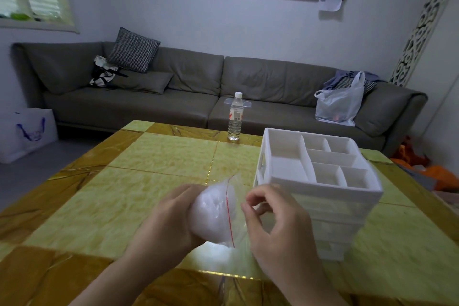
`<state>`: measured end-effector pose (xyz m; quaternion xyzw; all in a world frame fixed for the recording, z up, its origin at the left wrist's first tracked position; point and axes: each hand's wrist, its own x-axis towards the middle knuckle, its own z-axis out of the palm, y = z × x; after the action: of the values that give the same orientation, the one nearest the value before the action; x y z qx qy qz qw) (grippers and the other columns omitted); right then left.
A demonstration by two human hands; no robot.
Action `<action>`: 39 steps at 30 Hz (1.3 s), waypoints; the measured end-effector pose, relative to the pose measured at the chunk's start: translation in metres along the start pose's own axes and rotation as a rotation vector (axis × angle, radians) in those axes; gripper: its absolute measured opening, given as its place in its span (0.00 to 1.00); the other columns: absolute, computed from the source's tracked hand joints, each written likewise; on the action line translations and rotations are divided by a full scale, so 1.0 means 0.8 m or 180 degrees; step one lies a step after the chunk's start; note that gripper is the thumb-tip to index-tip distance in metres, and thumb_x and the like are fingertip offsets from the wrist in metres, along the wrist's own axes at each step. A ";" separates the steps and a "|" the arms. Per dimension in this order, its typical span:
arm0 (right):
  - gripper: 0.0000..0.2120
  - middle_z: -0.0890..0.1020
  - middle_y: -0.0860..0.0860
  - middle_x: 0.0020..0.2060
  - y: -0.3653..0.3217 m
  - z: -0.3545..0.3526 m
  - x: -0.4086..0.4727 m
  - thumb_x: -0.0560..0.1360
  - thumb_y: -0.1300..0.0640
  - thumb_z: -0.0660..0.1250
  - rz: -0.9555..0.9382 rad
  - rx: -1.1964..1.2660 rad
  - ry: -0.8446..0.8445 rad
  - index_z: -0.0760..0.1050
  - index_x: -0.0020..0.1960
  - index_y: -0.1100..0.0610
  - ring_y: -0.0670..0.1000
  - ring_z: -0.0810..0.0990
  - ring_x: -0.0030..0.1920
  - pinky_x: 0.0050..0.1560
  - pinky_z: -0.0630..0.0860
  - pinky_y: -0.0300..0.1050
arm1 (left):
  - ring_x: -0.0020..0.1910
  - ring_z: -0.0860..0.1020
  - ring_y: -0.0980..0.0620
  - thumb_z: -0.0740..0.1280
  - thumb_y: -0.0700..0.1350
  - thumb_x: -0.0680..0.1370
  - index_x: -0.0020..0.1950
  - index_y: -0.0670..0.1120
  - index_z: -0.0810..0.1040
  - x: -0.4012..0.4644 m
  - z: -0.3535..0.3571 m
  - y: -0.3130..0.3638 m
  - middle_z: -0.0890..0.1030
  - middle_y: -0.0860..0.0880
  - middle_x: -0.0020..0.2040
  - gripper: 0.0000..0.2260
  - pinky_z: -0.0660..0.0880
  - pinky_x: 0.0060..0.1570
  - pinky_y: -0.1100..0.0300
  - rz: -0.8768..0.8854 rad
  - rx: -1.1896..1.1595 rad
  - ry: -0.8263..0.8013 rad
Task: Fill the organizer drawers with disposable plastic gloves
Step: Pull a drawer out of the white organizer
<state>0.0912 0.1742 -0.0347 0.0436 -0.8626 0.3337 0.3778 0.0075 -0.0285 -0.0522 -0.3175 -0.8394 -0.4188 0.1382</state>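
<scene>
Between my two hands, over the yellow stone counter (159, 156), sits a clear zip bag (213, 216) stuffed with crumpled disposable gloves, its red seal line running down the side nearest my right fingers. My left hand (171, 216) wraps the bag's bulging body, fingers curled round it from the left. My right hand (275, 226) meets the bag's loose open edge, thumb and fingers (250, 200) bent in together and pinching the thin plastic there. Just past my right fingers stands the white drawer organizer (320, 189), its divided top tray showing and its stacked drawers facing me, all pushed in. Farther beyond my fingers a water bottle (236, 117) stands upright at the counter's far edge, with a grey sofa (188, 82) behind it.
</scene>
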 end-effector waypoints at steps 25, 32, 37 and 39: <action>0.15 0.78 0.48 0.36 -0.010 0.020 -0.012 0.66 0.50 0.70 0.0883 -0.0127 -0.1197 0.72 0.51 0.47 0.51 0.75 0.37 0.35 0.75 0.48 | 0.61 0.72 0.54 0.67 0.38 0.63 0.67 0.58 0.77 -0.009 0.039 0.000 0.76 0.60 0.62 0.32 0.72 0.58 0.51 0.0257 0.0883 -0.0056; 0.06 0.79 0.49 0.32 0.000 0.009 -0.007 0.66 0.56 0.69 0.1088 0.0152 -0.0988 0.77 0.43 0.53 0.50 0.75 0.34 0.35 0.76 0.50 | 0.63 0.74 0.52 0.74 0.37 0.67 0.65 0.56 0.76 0.001 0.032 -0.018 0.76 0.59 0.63 0.29 0.72 0.65 0.44 0.0248 0.1244 -0.0064; 0.09 0.84 0.46 0.32 0.012 -0.013 -0.007 0.69 0.62 0.72 0.1544 0.0485 -0.0884 0.83 0.43 0.49 0.45 0.80 0.31 0.31 0.74 0.37 | 0.73 0.70 0.52 0.82 0.40 0.66 0.72 0.55 0.74 0.021 0.009 -0.066 0.73 0.58 0.70 0.37 0.53 0.81 0.39 -0.0143 0.1822 -0.0137; 0.10 0.84 0.48 0.31 0.018 -0.021 -0.006 0.72 0.63 0.71 0.1702 0.0662 -0.0896 0.83 0.44 0.48 0.45 0.78 0.27 0.29 0.75 0.39 | 0.78 0.64 0.51 0.80 0.38 0.67 0.73 0.56 0.73 0.028 0.002 -0.090 0.72 0.56 0.73 0.37 0.47 0.82 0.40 -0.0249 0.1931 -0.0252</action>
<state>0.1004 0.1948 -0.0370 -0.1005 -0.8485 0.4982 0.1472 -0.0561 -0.0499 -0.0865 -0.2453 -0.9425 -0.1413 0.1777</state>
